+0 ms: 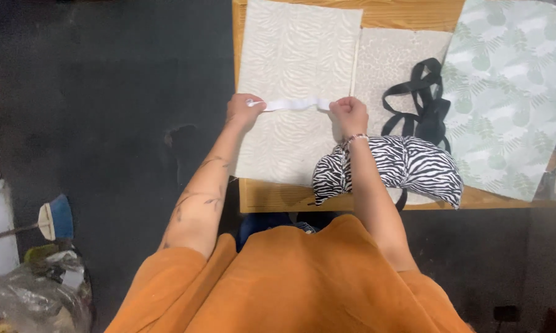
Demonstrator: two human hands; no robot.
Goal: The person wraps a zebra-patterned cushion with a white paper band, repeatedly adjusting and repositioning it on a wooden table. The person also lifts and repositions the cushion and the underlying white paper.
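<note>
Left hand: I see my left hand (pixel 244 111) pinching one end of the white elastic strip (pixel 293 104), fingers closed on it
Right hand: my right hand (pixel 348 115) grips the other end in a closed fist
Strip: stretched flat between both hands, just above the cream zebra-textured fabric (pixel 293 74) on the tabletop (pixel 272 196)
Nearby: zebra-print padded piece (pixel 407 165) under my right forearm, black straps (pixel 426 102) beside it, leaf-print cloth (pixel 512 92) at right
</note>
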